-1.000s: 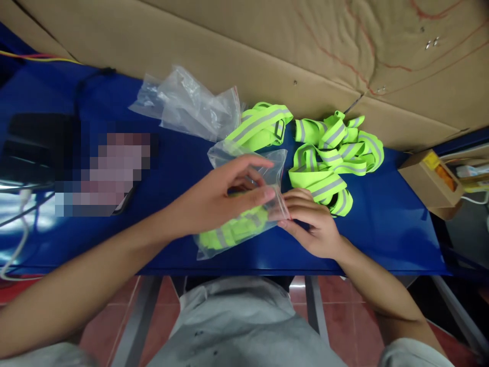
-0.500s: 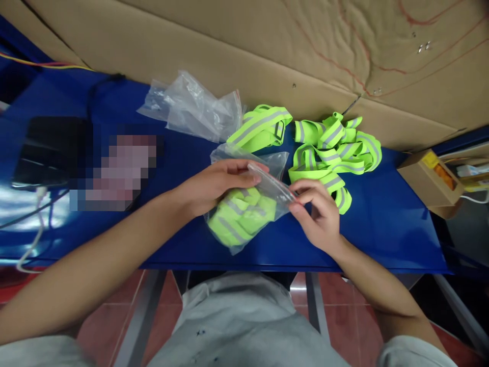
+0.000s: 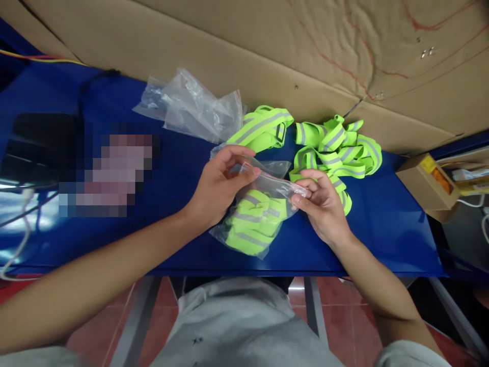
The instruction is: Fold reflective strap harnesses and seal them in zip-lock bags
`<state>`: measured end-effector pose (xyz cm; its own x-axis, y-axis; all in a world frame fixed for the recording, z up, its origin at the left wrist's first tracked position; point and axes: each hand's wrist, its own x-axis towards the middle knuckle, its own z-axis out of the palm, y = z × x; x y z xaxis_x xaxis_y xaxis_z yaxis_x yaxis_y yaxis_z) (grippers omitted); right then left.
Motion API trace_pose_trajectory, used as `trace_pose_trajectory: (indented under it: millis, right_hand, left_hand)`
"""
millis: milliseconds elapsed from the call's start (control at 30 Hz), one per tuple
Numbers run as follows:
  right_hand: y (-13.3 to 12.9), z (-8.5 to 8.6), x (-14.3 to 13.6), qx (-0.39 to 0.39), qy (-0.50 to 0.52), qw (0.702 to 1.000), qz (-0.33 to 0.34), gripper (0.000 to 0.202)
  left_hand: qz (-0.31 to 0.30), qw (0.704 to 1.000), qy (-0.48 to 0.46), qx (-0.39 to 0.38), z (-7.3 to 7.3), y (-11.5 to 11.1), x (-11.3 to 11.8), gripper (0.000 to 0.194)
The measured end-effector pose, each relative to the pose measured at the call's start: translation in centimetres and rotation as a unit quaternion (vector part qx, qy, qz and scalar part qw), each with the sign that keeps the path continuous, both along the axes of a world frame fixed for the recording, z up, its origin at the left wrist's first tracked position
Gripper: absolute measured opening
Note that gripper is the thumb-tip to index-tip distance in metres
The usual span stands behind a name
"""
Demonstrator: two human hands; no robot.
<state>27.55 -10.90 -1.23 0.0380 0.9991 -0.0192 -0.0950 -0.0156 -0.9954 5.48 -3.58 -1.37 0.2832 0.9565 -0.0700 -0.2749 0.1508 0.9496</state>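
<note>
A clear zip bag with a red-edged top holds a folded neon-yellow strap with grey stripes. My left hand pinches the left end of the bag's top edge between thumb and finger. At the right end of that edge, my right hand grips the plastic. Just behind the hands lies another folded neon strap with a black buckle. A loose pile of neon straps is behind my right hand. Several flat clear bags lie at the back left.
The blue table meets a brown cardboard-covered wall. A black device with cables and a pixelated item are on the left. At the right end stands an open cardboard box with something orange inside.
The filled bag has shifted slightly right and its top edge lies more level. My right hand has moved a little right along with it, still gripping. My left fingers have spread somewhat above the edge.
</note>
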Motion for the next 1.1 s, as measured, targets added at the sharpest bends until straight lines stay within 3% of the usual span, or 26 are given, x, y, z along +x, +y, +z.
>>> trace_pose_trajectory:
  millis: [100, 200, 333, 400, 467, 633, 833, 1100]
  right_hand:
    - [-0.1, 0.0, 0.0, -0.029, 0.003, 1.000, 0.000, 0.045]
    - [-0.3, 0.1, 0.2, -0.057, -0.024, 0.998, 0.001, 0.029]
    - [-0.8, 0.5, 0.5, -0.003, -0.049, 0.999, -0.016, 0.023]
    - [-0.9, 0.6, 0.6, 0.024, -0.062, 0.997, -0.026, 0.019]
    - [-0.9, 0.7, 0.8, 0.032, -0.075, 0.996, -0.033, 0.019]
    - [-0.6, 0.6, 1.0, 0.035, -0.068, 0.997, -0.030, 0.024]
    - [-0.7, 0.7, 1.0, 0.071, -0.057, 0.995, -0.029, 0.017]
    - [-0.8, 1.3, 0.1, 0.085, -0.131, 0.987, -0.049, 0.028]
  left_hand:
    - [0.001, 1.000, -0.025, -0.004, 0.2, 0.0, -0.2, 0.043]
    - [-0.020, 0.995, -0.062, -0.081, 0.6, 0.2, -0.3, 0.047]
    - [-0.133, 0.973, -0.046, -0.183, 0.9, 0.0, -0.4, 0.045]
    - [-0.190, 0.963, -0.024, -0.192, 1.0, -0.2, -0.3, 0.042]
    - [-0.208, 0.962, -0.008, -0.176, 1.1, -0.4, -0.4, 0.041]
    - [-0.146, 0.980, 0.013, -0.134, 1.5, -0.7, -0.3, 0.036]
    - [-0.138, 0.985, 0.036, -0.092, 1.6, -1.1, 0.2, 0.037]
    - [-0.136, 0.987, 0.066, -0.059, 1.6, -1.7, 0.3, 0.042]
